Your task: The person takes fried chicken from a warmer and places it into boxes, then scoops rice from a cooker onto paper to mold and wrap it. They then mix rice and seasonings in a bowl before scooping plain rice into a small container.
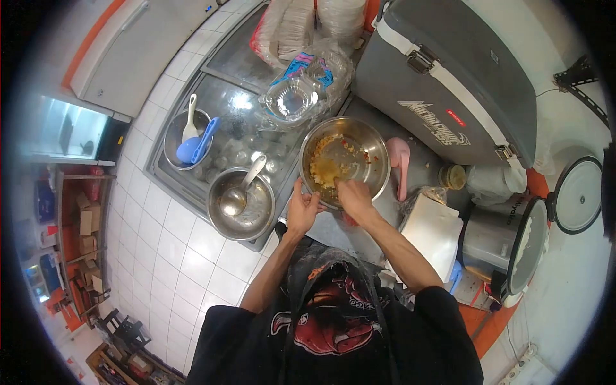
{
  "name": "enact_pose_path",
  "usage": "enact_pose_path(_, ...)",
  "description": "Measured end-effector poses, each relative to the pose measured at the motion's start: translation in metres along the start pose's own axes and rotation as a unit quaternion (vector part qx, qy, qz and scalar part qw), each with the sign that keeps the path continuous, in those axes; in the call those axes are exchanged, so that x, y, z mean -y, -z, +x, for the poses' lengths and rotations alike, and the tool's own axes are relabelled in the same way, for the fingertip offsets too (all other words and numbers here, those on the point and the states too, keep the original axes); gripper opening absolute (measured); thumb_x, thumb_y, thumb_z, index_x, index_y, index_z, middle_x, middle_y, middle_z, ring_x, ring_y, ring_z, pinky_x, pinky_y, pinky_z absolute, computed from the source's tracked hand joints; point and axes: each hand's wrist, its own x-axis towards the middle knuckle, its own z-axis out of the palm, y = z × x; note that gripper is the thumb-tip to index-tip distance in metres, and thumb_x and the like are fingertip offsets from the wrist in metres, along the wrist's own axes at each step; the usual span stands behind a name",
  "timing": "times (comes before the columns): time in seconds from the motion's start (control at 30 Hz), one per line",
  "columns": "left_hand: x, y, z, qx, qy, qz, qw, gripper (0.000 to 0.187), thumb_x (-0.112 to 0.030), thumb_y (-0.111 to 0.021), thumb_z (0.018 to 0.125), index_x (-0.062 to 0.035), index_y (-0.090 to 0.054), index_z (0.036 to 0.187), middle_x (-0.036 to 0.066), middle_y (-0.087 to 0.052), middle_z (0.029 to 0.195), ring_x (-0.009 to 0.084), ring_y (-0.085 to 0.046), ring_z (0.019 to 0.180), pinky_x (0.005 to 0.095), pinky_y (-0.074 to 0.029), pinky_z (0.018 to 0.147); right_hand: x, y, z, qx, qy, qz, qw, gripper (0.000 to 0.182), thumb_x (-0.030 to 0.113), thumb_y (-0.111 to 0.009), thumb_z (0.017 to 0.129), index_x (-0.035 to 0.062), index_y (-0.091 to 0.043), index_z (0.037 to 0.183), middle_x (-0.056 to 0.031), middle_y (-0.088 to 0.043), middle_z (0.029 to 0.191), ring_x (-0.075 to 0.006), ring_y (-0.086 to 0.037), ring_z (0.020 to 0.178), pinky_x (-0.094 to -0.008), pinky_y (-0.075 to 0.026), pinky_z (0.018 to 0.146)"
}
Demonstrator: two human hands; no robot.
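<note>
A steel mixing bowl (378, 144) stands in front of me on the counter. It holds a yellow, crumbly, wet-looking mixture (325, 170) with small red bits up its far side. My left hand (302, 209) grips the bowl's near-left rim, thumb up along the wall. Over the near rim, my right hand (353, 197) reaches down into the bowl, fingers bunched together at the mixture. Whatever those fingers hold, if anything, is hidden. Just right of the bowl lies a pink rice paddle (399, 163).
Left of me, a second steel bowl (221, 221) holds a ladle (234, 200); behind it, a smaller bowl (172, 138) holds a blue spoon (189, 151) and a white one. Plastic containers (292, 99) lie farther back. A grey cooler box (443, 83) and an open rice cooker (494, 237) stand right.
</note>
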Motion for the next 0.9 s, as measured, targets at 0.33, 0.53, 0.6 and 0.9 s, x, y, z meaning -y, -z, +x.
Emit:
enact_pose_path(0.33,0.006,0.001,0.007,0.012,0.008,-0.014,1.000,0.065,-0.011,-0.053,0.098,-0.0007,-0.015,0.150,0.016,-0.066,0.086,0.0229,-0.070,0.073,0.0312,-0.058,0.063,-0.008,-0.010,-0.006,-0.029,-0.002,-0.005,1.000,0.018,0.012,-0.054,0.083,-0.0015,-0.066,0.082,-0.0260,-0.066,0.077,-0.0413,-0.067,0.076,-0.0508,-0.052,0.064)
enact_pose_path(0.53,0.007,0.004,0.000,0.009,0.005,-0.009,1.000,0.064,-0.008,-0.052,0.098,0.0044,-0.015,0.149,0.013,-0.064,0.078,0.0173,-0.068,0.069,0.0281,-0.057,0.061,0.011,-0.004,-0.021,-0.006,0.035,-0.016,0.999,0.025,0.018,-0.049,0.092,0.0002,-0.067,0.090,-0.0266,-0.064,0.073,-0.0444,-0.066,0.073,-0.0530,-0.051,0.066)
enact_pose_path(0.6,0.007,0.004,0.001,-0.010,0.002,-0.022,1.000,0.062,-0.008,-0.056,0.095,0.0040,-0.024,0.148,0.013,-0.064,0.077,0.0235,-0.068,0.068,0.0338,-0.058,0.063,-0.013,-0.025,-0.014,0.006,0.006,-0.027,1.000,0.027,0.020,-0.050,0.092,-0.0006,-0.067,0.087,-0.0264,-0.064,0.074,-0.0457,-0.065,0.074,-0.0525,-0.052,0.068)
enact_pose_path(0.9,-0.051,-0.009,0.009,-0.001,-0.345,0.563,0.751,0.040,-0.024,-0.063,0.086,-0.0066,-0.065,0.122,0.024,-0.038,0.144,0.0456,-0.018,0.143,0.0593,-0.019,0.114,-0.019,0.049,-0.026,-0.094,-0.107,0.077,0.987,0.027,0.026,-0.052,0.093,0.0081,-0.071,0.100,-0.0215,-0.068,0.085,-0.0409,-0.066,0.080,-0.0501,-0.053,0.072)
